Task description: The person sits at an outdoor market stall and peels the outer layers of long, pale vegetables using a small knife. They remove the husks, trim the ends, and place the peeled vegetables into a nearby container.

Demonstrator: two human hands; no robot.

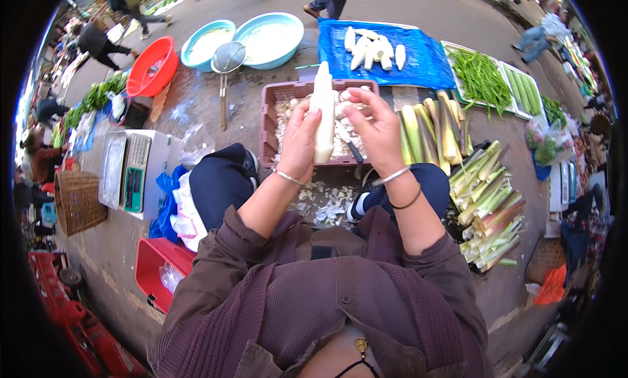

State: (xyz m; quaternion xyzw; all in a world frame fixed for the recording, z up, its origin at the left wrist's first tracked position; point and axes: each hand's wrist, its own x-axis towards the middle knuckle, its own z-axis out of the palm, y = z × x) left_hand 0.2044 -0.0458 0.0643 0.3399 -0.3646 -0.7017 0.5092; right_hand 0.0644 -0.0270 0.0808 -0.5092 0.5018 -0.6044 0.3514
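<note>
My left hand (300,140) holds a peeled white water bamboo stem (323,118) upright, its tapered tip pointing away from me. Close by on the right is my right hand (378,127), fingers apart and curled, with nothing visible in it. Below both hands stands a maroon plastic crate (267,125) of garlic bulbs and skins. A knife (354,151) with a dark handle lies in it. Unpeeled water bamboo stalks (427,132) rest right of the crate. Beyond, several peeled white stems (373,50) lie on a blue plastic sheet (422,59).
Husk pieces (490,206) are heaped at my right. Leftward are a weighing scale (130,169), a red bin (164,260) and a wicker basket (78,201). Ahead stand two blue basins (270,59), a strainer (223,100), a red basin (152,68) and green pepper trays (478,76). People walk past.
</note>
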